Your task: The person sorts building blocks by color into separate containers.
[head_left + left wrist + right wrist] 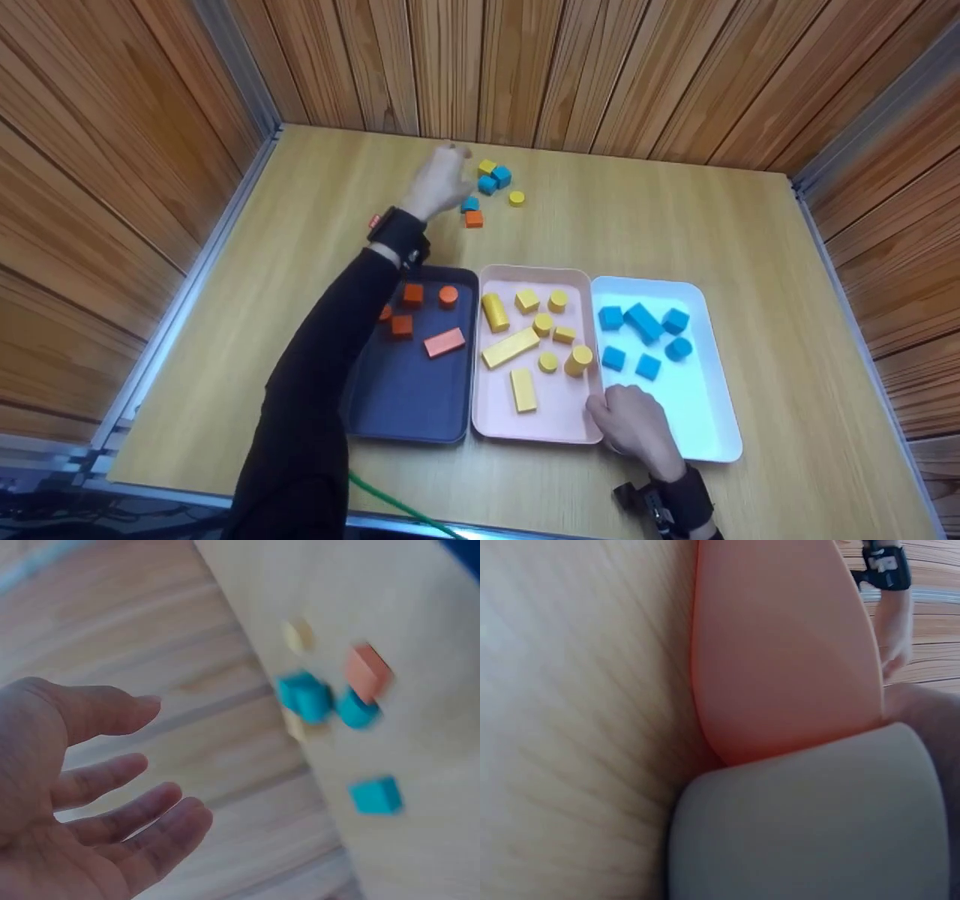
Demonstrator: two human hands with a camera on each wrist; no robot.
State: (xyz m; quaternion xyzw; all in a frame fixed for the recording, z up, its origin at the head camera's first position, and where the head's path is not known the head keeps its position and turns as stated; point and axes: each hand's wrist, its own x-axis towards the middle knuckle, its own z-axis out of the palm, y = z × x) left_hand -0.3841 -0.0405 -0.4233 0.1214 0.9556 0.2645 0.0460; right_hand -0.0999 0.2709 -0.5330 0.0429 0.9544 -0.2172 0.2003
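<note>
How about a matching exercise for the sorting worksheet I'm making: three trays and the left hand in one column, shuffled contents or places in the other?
1. Dark tray
2. Pink tray
3. White tray
4. Left hand

A. Contains yellow blocks
B. Near the loose blocks, holding nothing
C. Contains orange blocks and a salmon block
D. Contains blue blocks

Pairs: 1-C, 2-A, 3-D, 4-B

Lab-like work booth, wood-plank walls (pixel 517 75), metal corner post (pixel 236 67), pale tabletop (pixel 637 225), green cable (pixel 397 507) along the near edge
</note>
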